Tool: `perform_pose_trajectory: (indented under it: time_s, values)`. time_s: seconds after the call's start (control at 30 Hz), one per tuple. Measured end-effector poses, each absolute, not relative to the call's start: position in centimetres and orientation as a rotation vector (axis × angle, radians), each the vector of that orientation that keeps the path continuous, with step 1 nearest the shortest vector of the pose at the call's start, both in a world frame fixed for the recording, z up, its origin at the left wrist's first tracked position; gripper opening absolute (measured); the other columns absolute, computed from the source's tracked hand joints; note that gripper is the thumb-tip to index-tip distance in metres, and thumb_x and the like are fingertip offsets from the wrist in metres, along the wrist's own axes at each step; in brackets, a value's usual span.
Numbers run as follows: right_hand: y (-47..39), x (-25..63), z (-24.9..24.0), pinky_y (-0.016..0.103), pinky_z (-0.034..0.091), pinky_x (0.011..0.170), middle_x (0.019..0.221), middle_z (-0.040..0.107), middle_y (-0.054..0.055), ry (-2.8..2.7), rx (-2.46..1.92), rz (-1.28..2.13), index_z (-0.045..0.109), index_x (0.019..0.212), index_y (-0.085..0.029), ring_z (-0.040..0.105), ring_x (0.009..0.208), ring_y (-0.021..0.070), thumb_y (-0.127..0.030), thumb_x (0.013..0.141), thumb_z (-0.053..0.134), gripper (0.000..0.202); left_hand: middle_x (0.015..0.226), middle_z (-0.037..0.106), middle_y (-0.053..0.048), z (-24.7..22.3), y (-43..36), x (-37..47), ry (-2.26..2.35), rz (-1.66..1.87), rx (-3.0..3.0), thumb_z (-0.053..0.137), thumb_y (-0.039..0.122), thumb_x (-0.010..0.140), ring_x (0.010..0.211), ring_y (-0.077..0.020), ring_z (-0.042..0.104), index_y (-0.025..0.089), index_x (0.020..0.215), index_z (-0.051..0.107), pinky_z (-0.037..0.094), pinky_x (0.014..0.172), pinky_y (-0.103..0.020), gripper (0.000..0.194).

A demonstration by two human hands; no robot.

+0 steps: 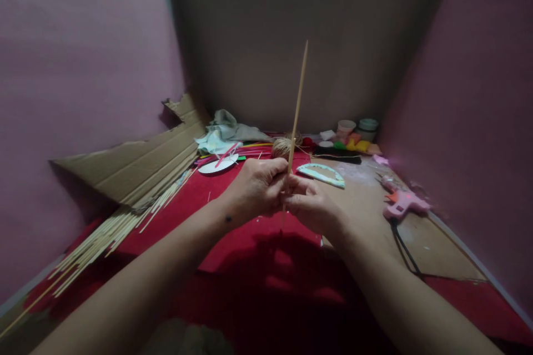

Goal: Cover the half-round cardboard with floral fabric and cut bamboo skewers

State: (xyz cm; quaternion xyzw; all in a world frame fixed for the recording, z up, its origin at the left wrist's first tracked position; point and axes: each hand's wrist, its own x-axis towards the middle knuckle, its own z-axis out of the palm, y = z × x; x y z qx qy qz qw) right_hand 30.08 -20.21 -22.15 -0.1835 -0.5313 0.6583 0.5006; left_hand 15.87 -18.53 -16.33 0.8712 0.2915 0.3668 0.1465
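A thin pointed bamboo skewer (298,102) stands nearly upright in front of me, its tip leaning slightly right. My left hand (260,186) is closed round it, thumb and fingers pinching the stick. Just below and to the right, my right hand (310,202) pinches the lower part of the same skewer between thumb and fingers. The two hands touch or nearly touch. Below them the skewer's lower end points down toward the red cloth (266,249); whether it touches the cloth I cannot tell.
Many loose sticks (112,236) lie at left beside a bent cardboard sheet (141,163). Behind are a white disc (219,164), crumpled cloth (227,130) and a twine ball (282,147). On the right board sit a half-ring (322,173), a pink glue gun (403,204) and small tubs (367,127).
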Motion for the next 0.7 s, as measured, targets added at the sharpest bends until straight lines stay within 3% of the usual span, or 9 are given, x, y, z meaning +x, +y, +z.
perform_pose_trajectory:
  time_s: [0.13,0.33,0.5,0.6,0.7]
  values:
    - [-20.3,29.4,-22.5,0.027,0.05,0.061,0.061,0.06,-0.001,-1.398,-0.556,1.357,0.06,0.077,-0.017,0.057,0.056,0.011,-0.041,0.078,0.065,0.025,0.046,0.051,0.004,-16.8,-18.5,15.8,0.89,0.984,2.328,0.049,0.016,0.084,0.039,-0.0063,0.046,0.015,0.061,0.05,0.033,0.04,-0.016,0.023]
    - [-21.1,28.4,-22.3,0.022,0.037,0.047,0.051,0.049,-0.003,-1.511,-0.753,1.013,0.05,0.057,-0.017,0.044,0.046,0.007,-0.052,0.088,0.048,0.047,0.051,0.052,0.003,-17.1,-18.7,15.5,0.833,1.079,2.283,0.053,0.022,0.085,0.043,-0.0066,0.046,0.014,0.065,0.057,0.035,0.041,-0.017,0.022]
    - [-21.0,28.3,-22.3,0.021,0.037,0.046,0.05,0.05,-0.003,-1.503,-0.721,1.059,0.056,0.062,-0.017,0.046,0.046,0.0076,-0.05,0.089,0.046,0.044,0.063,0.056,0.0,-17.5,-18.4,15.5,0.821,1.147,2.246,0.055,0.023,0.084,0.047,-0.0062,0.048,0.014,0.065,0.059,0.038,0.042,-0.017,0.021]
    - [-20.7,28.4,-22.7,0.021,0.036,0.045,0.053,0.055,-0.002,-1.473,-0.681,1.105,0.059,0.068,-0.016,0.046,0.045,0.0069,-0.047,0.088,0.051,0.037,0.06,0.054,0.003,-17.7,-18.5,15.0,0.833,1.054,2.117,0.055,0.024,0.084,0.042,-0.0068,0.049,0.015,0.082,0.059,0.039,0.042,-0.018,0.01]
    - [-20.5,28.5,-23.1,0.021,0.038,0.047,0.063,0.063,0.0,-1.442,-0.653,1.169,0.063,0.08,-0.016,0.049,0.047,0.0064,-0.042,0.087,0.055,0.028,0.061,0.056,0.004,-17.9,-19.5,13.7,0.886,1.058,2.043,0.055,0.024,0.085,0.049,-0.0091,0.054,0.015,0.1,0.057,0.043,0.048,-0.02,0.018]
